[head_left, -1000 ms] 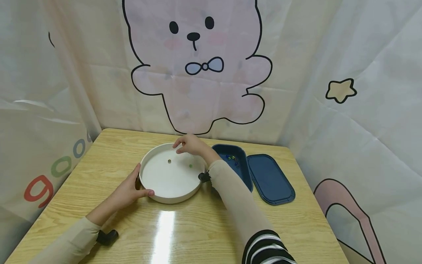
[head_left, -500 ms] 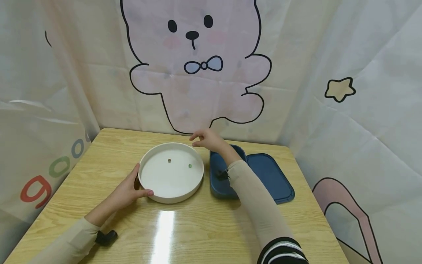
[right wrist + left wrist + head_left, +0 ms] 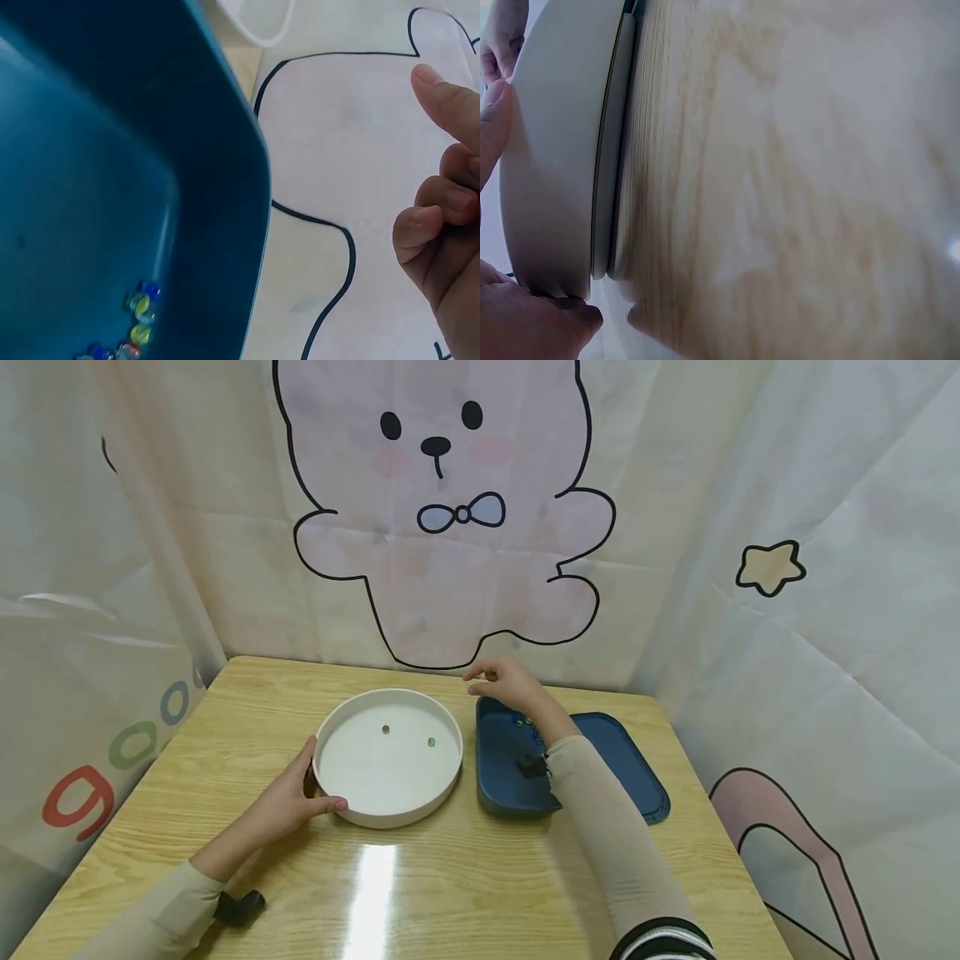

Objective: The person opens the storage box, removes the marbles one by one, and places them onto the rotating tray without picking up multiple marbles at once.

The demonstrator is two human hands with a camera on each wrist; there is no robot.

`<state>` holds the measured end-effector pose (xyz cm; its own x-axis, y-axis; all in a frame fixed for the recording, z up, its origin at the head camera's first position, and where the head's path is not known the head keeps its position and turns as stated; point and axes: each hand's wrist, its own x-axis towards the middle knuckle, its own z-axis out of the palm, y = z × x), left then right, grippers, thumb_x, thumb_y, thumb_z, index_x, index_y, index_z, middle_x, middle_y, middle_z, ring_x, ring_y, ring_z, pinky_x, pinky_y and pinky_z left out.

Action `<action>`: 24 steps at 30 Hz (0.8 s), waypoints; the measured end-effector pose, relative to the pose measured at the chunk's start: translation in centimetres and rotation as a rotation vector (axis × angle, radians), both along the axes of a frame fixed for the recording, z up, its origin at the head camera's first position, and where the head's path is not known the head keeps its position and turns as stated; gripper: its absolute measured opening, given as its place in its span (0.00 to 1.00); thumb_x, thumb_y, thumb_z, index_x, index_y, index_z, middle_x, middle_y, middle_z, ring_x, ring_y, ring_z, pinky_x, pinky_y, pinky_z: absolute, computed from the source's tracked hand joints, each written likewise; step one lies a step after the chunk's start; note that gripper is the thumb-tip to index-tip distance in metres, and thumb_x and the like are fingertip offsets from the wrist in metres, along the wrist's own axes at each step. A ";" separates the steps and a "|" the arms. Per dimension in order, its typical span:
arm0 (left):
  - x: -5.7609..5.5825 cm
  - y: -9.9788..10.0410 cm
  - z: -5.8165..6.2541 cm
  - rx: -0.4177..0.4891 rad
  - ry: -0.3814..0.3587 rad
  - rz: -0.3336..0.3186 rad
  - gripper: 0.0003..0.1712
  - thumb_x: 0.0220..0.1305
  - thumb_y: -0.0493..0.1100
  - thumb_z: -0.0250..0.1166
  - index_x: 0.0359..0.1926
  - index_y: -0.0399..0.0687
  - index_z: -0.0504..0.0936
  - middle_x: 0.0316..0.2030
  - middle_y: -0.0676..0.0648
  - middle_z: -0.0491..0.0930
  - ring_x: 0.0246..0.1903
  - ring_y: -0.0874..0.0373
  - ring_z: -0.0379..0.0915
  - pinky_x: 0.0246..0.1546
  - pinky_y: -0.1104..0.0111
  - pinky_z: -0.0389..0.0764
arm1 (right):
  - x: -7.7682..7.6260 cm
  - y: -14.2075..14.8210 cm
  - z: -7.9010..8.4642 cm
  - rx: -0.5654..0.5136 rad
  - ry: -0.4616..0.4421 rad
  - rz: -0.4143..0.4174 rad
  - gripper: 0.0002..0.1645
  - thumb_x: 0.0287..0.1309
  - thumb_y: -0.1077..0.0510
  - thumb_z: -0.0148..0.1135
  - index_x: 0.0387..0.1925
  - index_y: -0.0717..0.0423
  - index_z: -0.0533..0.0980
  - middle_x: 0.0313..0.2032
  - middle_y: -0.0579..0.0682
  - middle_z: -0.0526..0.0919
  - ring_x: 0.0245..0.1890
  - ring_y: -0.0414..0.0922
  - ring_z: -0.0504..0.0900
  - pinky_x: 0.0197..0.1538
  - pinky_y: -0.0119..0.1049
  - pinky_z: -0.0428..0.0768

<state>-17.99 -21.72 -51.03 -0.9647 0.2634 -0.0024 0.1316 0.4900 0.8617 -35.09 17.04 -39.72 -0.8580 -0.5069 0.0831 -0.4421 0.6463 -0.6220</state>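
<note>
My left hand [image 3: 288, 797] holds the near left side of a round white tray [image 3: 352, 777], its thumb against the near wall. In the left wrist view, fingertips [image 3: 555, 322] bend round the tray's outer wall. Two glass marbles lie apart inside the tray, a brownish marble [image 3: 386, 729] and a green marble [image 3: 431, 742]. My right hand [image 3: 513, 685] hovers over the far edge of a blue plastic box [image 3: 498, 777]. Its fingers are loosely bent with nothing visible between them. Several coloured marbles [image 3: 140, 304] lie in the box, partly hidden by the right forearm in the head view.
A flat blue lid [image 3: 630, 760] lies on the wooden table [image 3: 442, 893], right of the box and partly behind the right sleeve. Behind the table hangs a curtain [image 3: 525, 552] printed with a bear. A black wrist mount [image 3: 240, 910] sits on the left forearm.
My right hand has moved right, from above the white tray to above the blue box's far edge. The left hand and the two marbles in the tray stay put.
</note>
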 end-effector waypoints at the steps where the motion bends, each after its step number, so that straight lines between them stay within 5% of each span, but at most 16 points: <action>1: 0.0 0.0 0.0 0.001 0.000 -0.001 0.78 0.54 0.52 0.80 0.81 0.45 0.25 0.80 0.31 0.35 0.78 0.30 0.38 0.73 0.34 0.49 | 0.0 0.3 -0.1 0.003 0.009 -0.002 0.12 0.65 0.52 0.71 0.50 0.44 0.87 0.19 0.46 0.60 0.21 0.46 0.58 0.30 0.37 0.64; 10: 0.2 0.1 0.0 0.005 0.001 -0.005 0.78 0.54 0.52 0.80 0.82 0.45 0.26 0.81 0.32 0.36 0.78 0.31 0.37 0.73 0.34 0.48 | 0.2 2.6 -0.7 -0.008 0.072 -0.023 0.13 0.62 0.56 0.73 0.48 0.46 0.88 0.37 0.48 0.81 0.35 0.47 0.68 0.40 0.41 0.67; 24: -0.1 0.0 0.1 -0.023 -0.026 0.013 0.79 0.53 0.58 0.79 0.81 0.42 0.26 0.81 0.31 0.34 0.79 0.31 0.34 0.73 0.33 0.47 | 0.2 6.2 -1.5 -0.008 0.023 -0.133 0.12 0.62 0.54 0.73 0.48 0.46 0.87 0.44 0.56 0.71 0.43 0.49 0.68 0.54 0.48 0.71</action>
<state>-18.08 -21.75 -50.96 -0.9676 0.2503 -0.0339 0.1024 0.5113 0.8533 -34.91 23.27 -41.17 -0.9153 -0.3882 0.1072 -0.3671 0.6949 -0.6183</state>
